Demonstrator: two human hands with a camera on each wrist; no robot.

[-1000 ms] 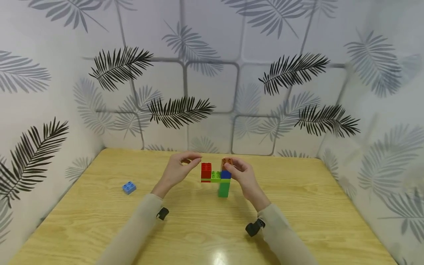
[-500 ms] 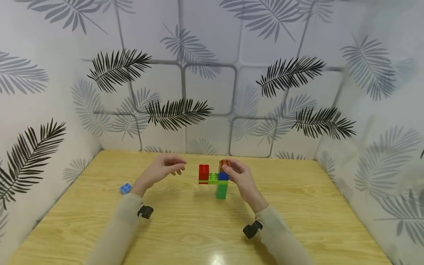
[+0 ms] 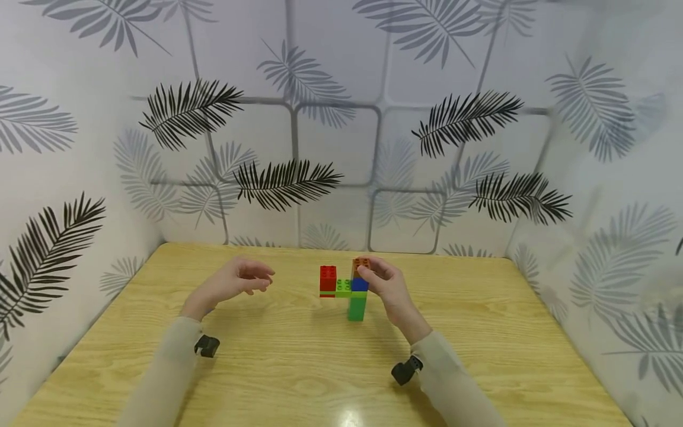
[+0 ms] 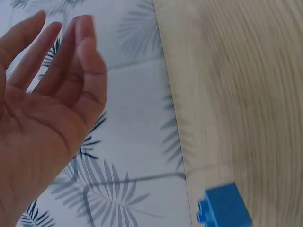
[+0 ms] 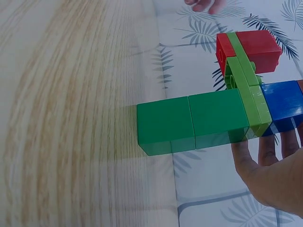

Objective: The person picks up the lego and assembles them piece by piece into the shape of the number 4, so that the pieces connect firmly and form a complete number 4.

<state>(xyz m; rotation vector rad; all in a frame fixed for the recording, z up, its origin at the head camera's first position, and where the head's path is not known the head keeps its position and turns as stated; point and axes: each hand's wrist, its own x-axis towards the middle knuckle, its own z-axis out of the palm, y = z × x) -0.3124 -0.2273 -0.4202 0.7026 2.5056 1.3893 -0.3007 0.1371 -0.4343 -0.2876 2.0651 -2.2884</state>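
Observation:
A toy brick tower point(image 3: 357, 307) stands on the table: two green bricks at the bottom, then lime green, blue and orange-brown ones. A lime arm point(image 5: 242, 71) reaches out to the left, with red bricks point(image 3: 328, 279) above and below its end. My right hand point(image 3: 392, 290) grips the tower near its top, thumb against the orange-brown brick and fingers behind. My left hand point(image 3: 229, 283) hovers off to the left, fingers loosely bent and holding nothing. Near it lies a loose blue brick point(image 4: 227, 205), almost wholly hidden behind the left wrist in the head view.
The wooden table point(image 3: 299, 367) stretches in front, its surface bare between the left hand and the tower. Leaf-patterned walls point(image 3: 331, 142) enclose it at the back and both sides. A dark wrist camera point(image 3: 207, 346) sits on the left wrist, another point(image 3: 407, 370) on the right.
My left hand has moved left, away from the red bricks, and now covers most of the loose blue brick. My right hand stays on the tower.

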